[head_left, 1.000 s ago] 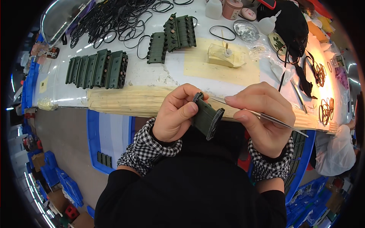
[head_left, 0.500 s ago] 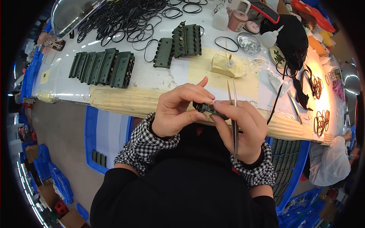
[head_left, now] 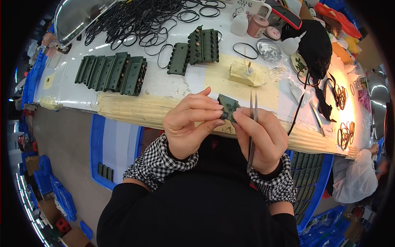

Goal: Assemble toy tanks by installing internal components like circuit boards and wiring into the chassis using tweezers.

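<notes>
Above the table's front edge, my left hand [head_left: 191, 123] grips the left side of a small dark green plastic model chassis [head_left: 228, 103] between fingers and thumb. My right hand [head_left: 263, 140] pinches the same piece from the right. A pair of metal tweezers [head_left: 253, 123] also rests in my right hand, tips pointing away from me and apart from the piece. The chassis is tilted so that a broad flat green face shows; dark ridged parts line its left edge. My fingers cover some of both sides.
Green chassis rows [head_left: 111, 74] stand at left, with another stack [head_left: 203, 45] at the middle back. Black rubber loops [head_left: 135, 20] lie heaped behind. A taped block [head_left: 247, 74] sits beyond my right hand. Blue trays [head_left: 96, 144] are below the table; another person's sleeve [head_left: 356, 177] shows at right.
The chassis has turned in my fingers, from edge-on to showing its broad face. My left hand has shifted slightly left, and the tweezers stand a little more upright.
</notes>
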